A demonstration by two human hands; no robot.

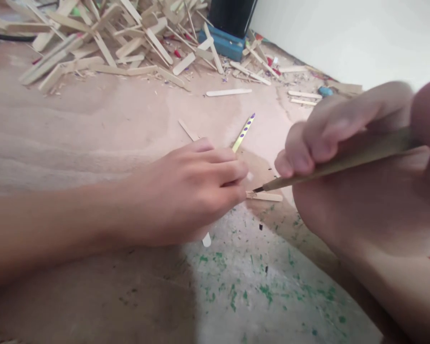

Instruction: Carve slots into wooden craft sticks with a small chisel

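Observation:
My left hand [200,186] lies over the middle of the table, fingers curled and pressed down at the near end of a plain wooden craft stick [270,197]. Small dark marks show on that stick beside my fingertips. My right hand [344,157] is closed round a slim, brownish pencil-like tool [308,174], whose dark pointed tip meets the marked part of the stick; its exact kind is unclear. From under my left hand stick out a yellow strip with purple dots [244,131], a thin stick end [187,129] and a pale rounded stick end [207,240].
A heap of craft sticks [129,38] covers the back left. Behind it stands a black object on a blue base [225,43]. Loose sticks, including one pale stick [229,92], and a small blue piece [325,91] lie farther back. Green specks [232,296] mark the tabletop in front.

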